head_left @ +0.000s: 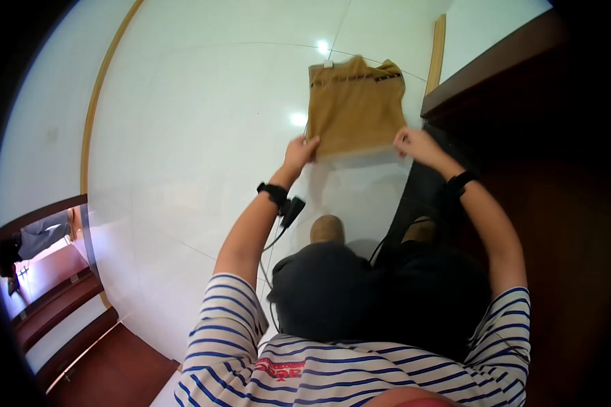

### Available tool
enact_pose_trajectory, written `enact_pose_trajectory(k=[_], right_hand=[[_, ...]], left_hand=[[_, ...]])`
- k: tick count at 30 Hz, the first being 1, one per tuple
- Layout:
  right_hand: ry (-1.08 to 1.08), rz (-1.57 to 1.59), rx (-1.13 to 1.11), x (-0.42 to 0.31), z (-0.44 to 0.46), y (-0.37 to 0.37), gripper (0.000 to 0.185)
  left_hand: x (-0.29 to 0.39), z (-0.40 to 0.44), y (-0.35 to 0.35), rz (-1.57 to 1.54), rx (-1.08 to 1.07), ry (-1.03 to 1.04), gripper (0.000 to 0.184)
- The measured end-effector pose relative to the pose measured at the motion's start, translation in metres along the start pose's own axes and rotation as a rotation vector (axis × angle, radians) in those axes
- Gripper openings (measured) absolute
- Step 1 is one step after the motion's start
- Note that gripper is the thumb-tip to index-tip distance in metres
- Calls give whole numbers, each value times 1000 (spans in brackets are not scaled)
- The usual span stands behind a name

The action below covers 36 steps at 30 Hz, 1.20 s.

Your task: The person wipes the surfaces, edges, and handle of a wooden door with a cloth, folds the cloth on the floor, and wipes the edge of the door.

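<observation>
A mustard-brown cloth piece [356, 112], roughly square, hangs or lies over the pale tiled floor in front of me. A dark broken line runs across its far part, and a small white tag sits at its far left edge. Its exact kind I cannot make out. At the near left corner, my left hand [300, 150] pinches the cloth. My right hand [413, 142] has its fingers closed at the near right corner. The near edge stretches between both hands and is slightly blurred.
Glossy white tiles [204, 129] make up the floor. Dark wooden furniture [502, 64] stands close on the right, and a mirror [47, 244] in a dark frame is at the lower left. A black device with a cable [292, 211] hangs by my left wrist. My shoes [327, 229] are just below the cloth.
</observation>
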State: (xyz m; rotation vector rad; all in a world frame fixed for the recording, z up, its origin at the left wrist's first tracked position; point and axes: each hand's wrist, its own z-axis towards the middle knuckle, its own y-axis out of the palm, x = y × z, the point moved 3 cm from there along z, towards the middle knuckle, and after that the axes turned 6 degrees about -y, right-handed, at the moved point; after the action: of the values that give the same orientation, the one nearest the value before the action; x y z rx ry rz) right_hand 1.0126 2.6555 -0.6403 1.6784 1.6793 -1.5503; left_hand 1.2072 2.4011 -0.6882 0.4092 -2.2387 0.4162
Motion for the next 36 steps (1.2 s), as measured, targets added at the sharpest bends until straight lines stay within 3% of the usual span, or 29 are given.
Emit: enact_pose_trajectory(k=[2, 3, 4, 6, 9, 11, 13, 14, 15, 17, 22, 25, 28, 31, 33, 36], right_hand=[[62, -117, -210, 4, -18, 27, 22], [207, -78, -399, 6, -22, 44, 26], [185, -48, -482, 13, -25, 59, 30], [262, -84, -658, 28, -23, 80, 27], [330, -130, -801, 15, -42, 73, 29], [355, -187, -857, 9, -38, 67, 30], [235, -368, -601, 21, -33, 50, 32], [124, -462, -417, 35, -29, 44, 32], [103, -467, -421, 53, -27, 39, 32], [14, -368, 47, 81, -20, 25, 36], [199, -122, 357, 162, 17, 20, 36], [198, 60, 329, 155, 32, 22, 22], [170, -105, 223, 146, 39, 20, 20], [69, 14, 253, 154, 48, 18, 18], [14, 162, 228, 157, 53, 19, 19], [-19, 194, 186, 133, 45, 7, 20]], left_hand=[[-43, -20, -6, 93, -31, -63, 42], [-68, -20, -8, 75, -67, -85, 43], [-80, -25, -11, 68, -57, -97, 43], [-103, -25, -11, 234, -189, -306, 45], [-103, -35, -8, 449, -298, -304, 44], [-92, -24, -13, 514, -263, -264, 45], [-85, -3, -22, 337, 75, -84, 45], [-79, 4, -25, 313, 159, -74, 39], [-83, 19, -22, 310, 181, -73, 39], [-97, 46, -21, 258, 363, 89, 38], [-62, 46, -9, 347, 412, 93, 41], [-63, 42, -10, 309, 367, 161, 38], [-69, 43, -11, 358, 299, 163, 38], [-78, 47, -12, 423, 270, 243, 37], [-78, 43, -13, 98, 105, 0, 34], [-78, 40, -15, 69, 80, -102, 35]])
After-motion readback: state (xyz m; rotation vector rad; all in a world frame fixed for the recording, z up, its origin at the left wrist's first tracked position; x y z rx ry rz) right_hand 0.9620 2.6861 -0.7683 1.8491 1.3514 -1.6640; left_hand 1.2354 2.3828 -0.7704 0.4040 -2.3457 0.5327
